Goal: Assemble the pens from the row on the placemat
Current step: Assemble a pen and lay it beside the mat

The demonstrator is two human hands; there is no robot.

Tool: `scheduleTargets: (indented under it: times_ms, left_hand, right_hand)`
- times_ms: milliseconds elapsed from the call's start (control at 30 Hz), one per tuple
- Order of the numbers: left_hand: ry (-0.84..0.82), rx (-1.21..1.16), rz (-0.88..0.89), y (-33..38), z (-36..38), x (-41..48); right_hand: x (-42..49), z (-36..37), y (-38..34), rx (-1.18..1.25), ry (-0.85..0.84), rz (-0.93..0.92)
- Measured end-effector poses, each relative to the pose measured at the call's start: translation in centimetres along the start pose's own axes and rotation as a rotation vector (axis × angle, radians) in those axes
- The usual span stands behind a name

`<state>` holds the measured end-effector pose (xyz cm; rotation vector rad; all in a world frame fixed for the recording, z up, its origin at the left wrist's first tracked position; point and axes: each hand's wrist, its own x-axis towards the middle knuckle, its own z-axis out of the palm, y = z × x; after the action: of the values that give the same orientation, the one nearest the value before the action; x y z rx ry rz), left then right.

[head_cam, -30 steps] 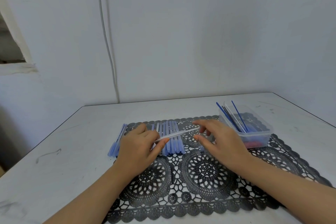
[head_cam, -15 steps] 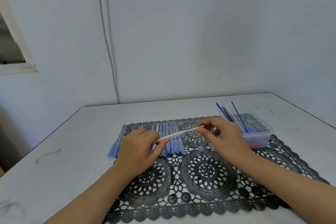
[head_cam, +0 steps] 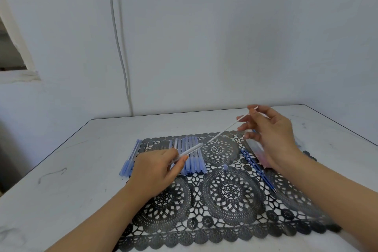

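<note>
Left hand (head_cam: 152, 170) pinches a clear pen barrel (head_cam: 189, 150) low over the row of blue pens (head_cam: 191, 156) on the black lace placemat (head_cam: 225, 210), while right hand (head_cam: 272, 137), lifted higher, pinches a thin white refill (head_cam: 231, 127).

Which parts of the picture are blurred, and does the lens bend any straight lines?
Head view: the right hand and the thin white refill it holds are motion-blurred, as is the clear box behind it; the left hand and placemat stay sharp; light is soft and even, without glare; the wall cable curves.
</note>
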<state>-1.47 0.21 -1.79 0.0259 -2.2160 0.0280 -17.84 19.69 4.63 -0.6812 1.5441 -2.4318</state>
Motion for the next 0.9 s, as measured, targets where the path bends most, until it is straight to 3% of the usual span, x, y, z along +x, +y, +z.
scheduleTargets:
  times_ms: [200,500,900]
  left_hand:
    - [-0.012,-0.006,-0.007,0.0,0.0,0.0]
    - [-0.029,-0.005,-0.007,0.0,0.1,0.0]
    - [-0.048,-0.002,-0.008,0.0,0.0,0.0]
  right_hand:
    - [2.1,-1.6,-0.7,-0.281,0.089,-0.089]
    - [2.6,-2.6,1.1,-1.188,-0.263,-0.157]
    - [2.0,-2.5,2.1,-1.527,-0.243,-0.326]
